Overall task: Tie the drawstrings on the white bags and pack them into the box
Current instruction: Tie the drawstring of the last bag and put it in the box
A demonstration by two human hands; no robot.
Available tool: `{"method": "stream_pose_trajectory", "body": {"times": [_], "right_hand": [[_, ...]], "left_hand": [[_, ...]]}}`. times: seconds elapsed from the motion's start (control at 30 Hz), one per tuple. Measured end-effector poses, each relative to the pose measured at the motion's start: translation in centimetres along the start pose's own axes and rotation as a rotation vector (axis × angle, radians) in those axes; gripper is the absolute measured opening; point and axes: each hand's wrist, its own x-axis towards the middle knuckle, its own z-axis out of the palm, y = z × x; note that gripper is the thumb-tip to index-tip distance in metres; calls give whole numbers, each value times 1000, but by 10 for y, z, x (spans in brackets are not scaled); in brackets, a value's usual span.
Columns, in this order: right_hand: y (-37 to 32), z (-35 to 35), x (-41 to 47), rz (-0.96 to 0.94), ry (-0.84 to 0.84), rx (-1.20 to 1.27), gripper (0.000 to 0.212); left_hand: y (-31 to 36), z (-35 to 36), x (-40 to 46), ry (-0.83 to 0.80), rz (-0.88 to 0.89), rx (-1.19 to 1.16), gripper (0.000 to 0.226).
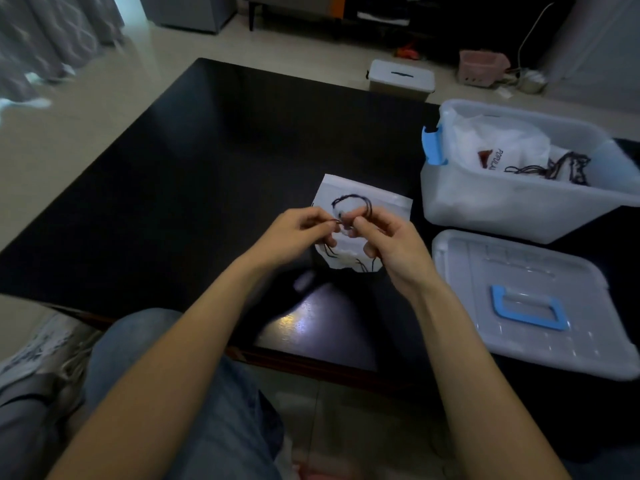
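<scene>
A small white bag [381, 199] lies flat on the black table [207, 168], partly hidden by both hands. Its dark drawstring [351, 199] forms a loop above the bag. My left hand [298, 233] pinches one end of the drawstring between thumb and fingers. My right hand [391, 240] pinches the other side of the loop, close to the left hand. More dark string ends trail over the bag's near edge. To the right stands an open translucent box [519, 209] with a blue latch, holding white bags [502, 147] and tangled dark strings.
The box's lid [530, 299] with a blue handle lies on the table, near right. A smaller lidded container [401, 77] and a pink basket [481, 67] sit on the floor beyond the table. My knees in jeans are below the table's near edge.
</scene>
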Motion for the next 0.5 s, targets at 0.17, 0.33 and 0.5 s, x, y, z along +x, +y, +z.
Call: {"method": "stream_pose_trajectory", "body": {"times": [0.17,0.33,0.5], "right_hand": [[13,-14,-1,-251,74,-631,16],[10,-10,1,-437,205,-694,14],[12,-2,0,-475,127,-697,13]], "left_hand": [[10,2,-2,-23,-76,-215,20],[8,2,-7,-94,-67,-141,18],[4,4,-7,-112,-53,-105,27]]}}
